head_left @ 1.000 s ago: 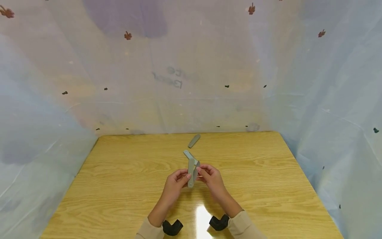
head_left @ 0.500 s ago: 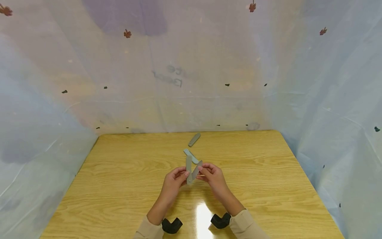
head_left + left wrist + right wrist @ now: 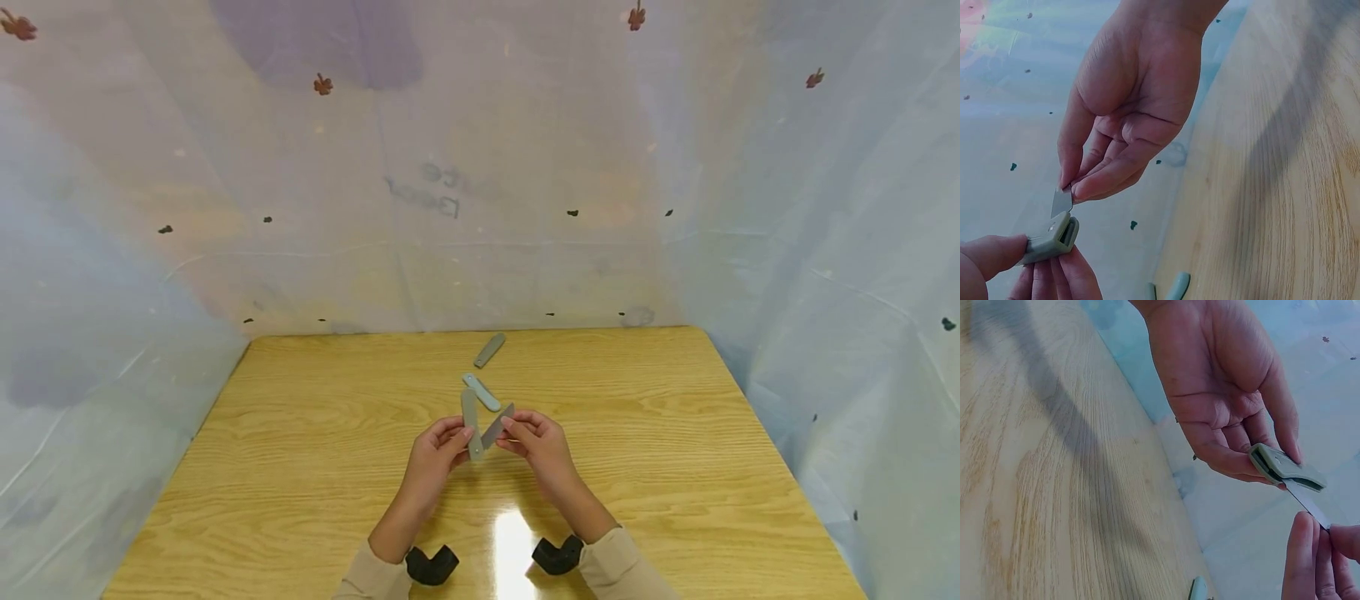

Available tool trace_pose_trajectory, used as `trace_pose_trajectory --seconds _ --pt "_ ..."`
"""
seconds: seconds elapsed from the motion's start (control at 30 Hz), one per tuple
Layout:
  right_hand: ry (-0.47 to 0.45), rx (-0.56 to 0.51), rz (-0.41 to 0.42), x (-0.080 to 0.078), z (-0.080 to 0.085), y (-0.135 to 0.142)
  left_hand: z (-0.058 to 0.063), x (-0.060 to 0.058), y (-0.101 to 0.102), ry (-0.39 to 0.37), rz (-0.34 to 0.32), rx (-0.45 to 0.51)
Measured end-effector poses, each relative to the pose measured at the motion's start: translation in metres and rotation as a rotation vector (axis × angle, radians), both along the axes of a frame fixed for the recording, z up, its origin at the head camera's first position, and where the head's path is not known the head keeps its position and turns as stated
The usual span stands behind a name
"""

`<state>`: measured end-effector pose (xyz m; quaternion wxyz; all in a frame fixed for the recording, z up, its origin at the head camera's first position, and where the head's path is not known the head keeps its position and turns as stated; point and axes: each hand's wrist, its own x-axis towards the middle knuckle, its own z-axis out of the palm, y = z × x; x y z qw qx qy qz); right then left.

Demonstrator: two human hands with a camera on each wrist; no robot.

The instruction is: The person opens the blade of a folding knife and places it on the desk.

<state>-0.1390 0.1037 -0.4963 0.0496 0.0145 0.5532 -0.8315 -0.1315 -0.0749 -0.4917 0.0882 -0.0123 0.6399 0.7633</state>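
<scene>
Left hand (image 3: 437, 454) is gripping the flat grey-green handle (image 3: 470, 417), right hand (image 3: 542, 446) pinching its thin grey blade (image 3: 495, 429), over the wooden table (image 3: 322, 433), near centre. Should be pinching flats only.

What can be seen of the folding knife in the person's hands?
The folding knife has a grey-green, plastic-looking, slotted handle and a metal-looking blade, partly open in a V. The left hand grips the handle; the right hand pinches the blade. It is held over the table.
</scene>
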Motion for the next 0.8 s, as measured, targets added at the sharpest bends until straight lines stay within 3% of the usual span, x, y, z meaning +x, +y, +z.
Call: trace_pose_trajectory --seconds 0.8 --pt "-0.023 -0.071 -0.019 0.0022 0.0002 0.0030 -0.0016 0.0001 -0.0031 -0.023 0.074 0.112"
